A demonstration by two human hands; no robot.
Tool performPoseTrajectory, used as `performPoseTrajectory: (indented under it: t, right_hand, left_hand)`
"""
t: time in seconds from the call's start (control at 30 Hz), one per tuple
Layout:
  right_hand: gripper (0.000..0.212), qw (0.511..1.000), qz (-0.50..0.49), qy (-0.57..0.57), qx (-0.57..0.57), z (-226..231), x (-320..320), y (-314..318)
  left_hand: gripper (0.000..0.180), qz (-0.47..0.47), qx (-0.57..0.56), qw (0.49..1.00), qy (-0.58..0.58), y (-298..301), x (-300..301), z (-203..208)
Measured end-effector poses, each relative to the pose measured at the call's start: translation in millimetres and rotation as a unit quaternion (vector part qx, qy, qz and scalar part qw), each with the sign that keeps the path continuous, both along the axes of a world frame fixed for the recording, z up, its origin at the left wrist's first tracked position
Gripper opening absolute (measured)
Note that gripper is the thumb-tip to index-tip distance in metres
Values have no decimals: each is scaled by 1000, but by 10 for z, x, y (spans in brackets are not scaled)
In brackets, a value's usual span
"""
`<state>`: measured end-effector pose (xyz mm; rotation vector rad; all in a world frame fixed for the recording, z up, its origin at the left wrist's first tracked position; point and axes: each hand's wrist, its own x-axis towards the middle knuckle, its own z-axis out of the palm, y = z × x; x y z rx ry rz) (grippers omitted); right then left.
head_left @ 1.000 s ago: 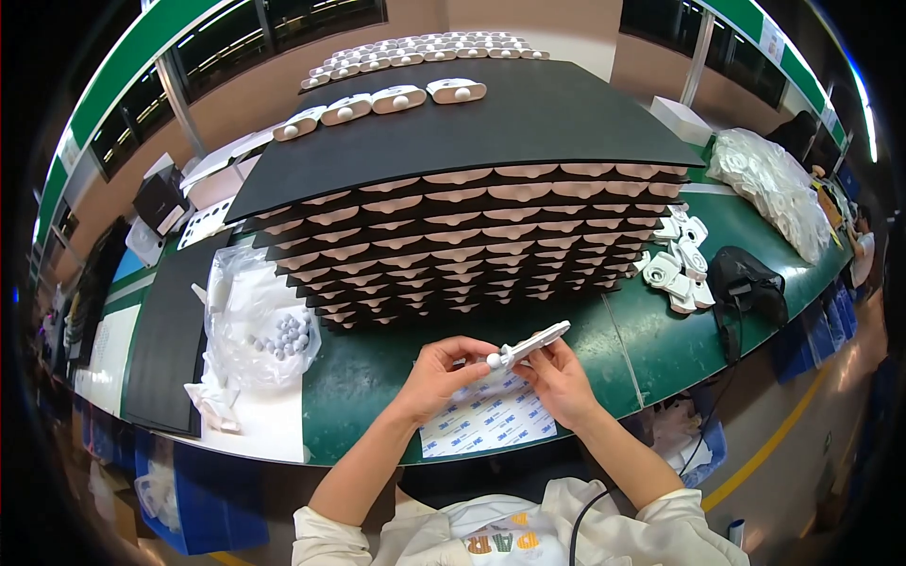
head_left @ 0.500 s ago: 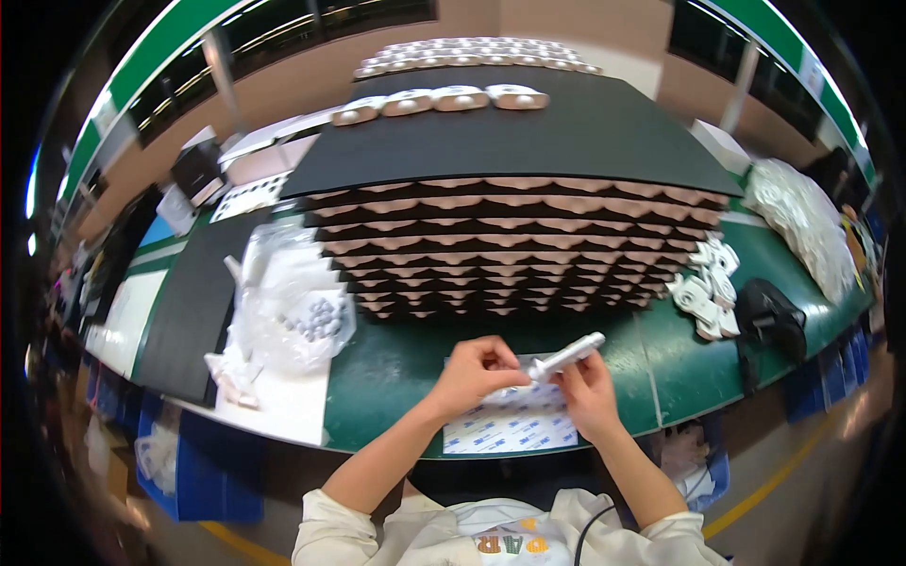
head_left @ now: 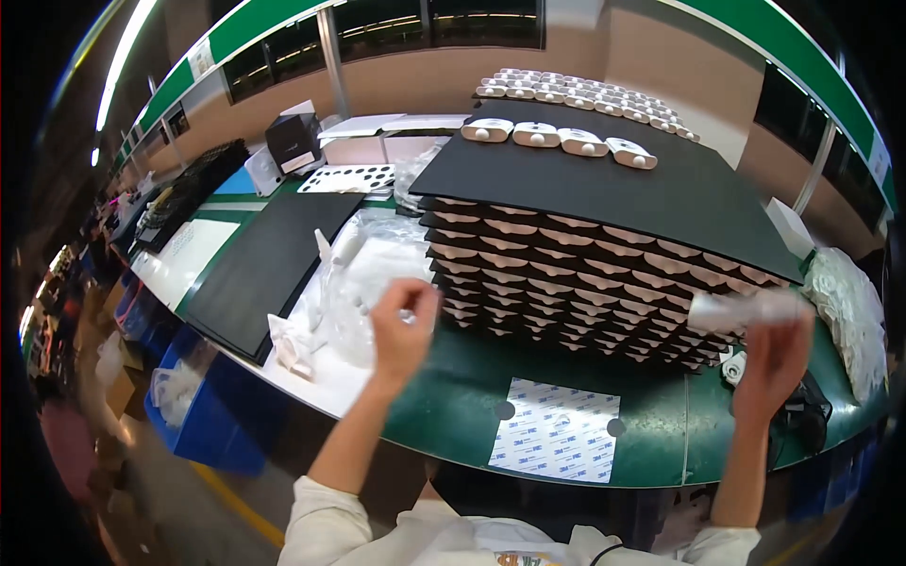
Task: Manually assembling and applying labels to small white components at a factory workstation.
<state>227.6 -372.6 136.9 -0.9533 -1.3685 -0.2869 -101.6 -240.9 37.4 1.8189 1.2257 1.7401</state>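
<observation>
My right hand (head_left: 772, 363) is raised at the right, closed round a white plastic housing (head_left: 731, 314) that is smeared by motion. It passes in front of the right corner of the stack. At the left, my left hand (head_left: 404, 330) is over the edge of a clear plastic bag (head_left: 354, 321), its thumb and fingers curled together. Whatever those fingers may pinch is too small to make out. Between my forearms a white sheet with blue print (head_left: 557, 436) lies on the green bench, with a dark round spot at either side.
Behind my hands rises a stack of black boards (head_left: 604, 193) with pale pieces between layers. White housings (head_left: 583, 142) stand in rows on top. A dark board (head_left: 269, 274) lies left, a blue bin (head_left: 203, 415) below it. A bulging plastic bag (head_left: 845, 321) sits right.
My hands have come apart: the left moved to the plastic bag, the right lifted rightward with the white housing. The printed sheet is uncovered. The view has swung left.
</observation>
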Motion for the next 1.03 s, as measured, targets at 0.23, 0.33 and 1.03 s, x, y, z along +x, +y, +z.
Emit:
performPoseTrajectory:
  t: [0.23,0.33,1.03]
  right_hand:
    - [29,970,-129,-107,-174,1069,397,1080]
    - [26,931,-170,-88,-311,979,952,1764]
    - [24,918,-223,-33,-326,1103,2293,445]
  left_hand:
    - [36,-55,41,893,444,653,-650,-425]
    - [38,-119,36,869,480,708,-477,-493]
    - [27,137,114,973,147,1027,-661,-403]
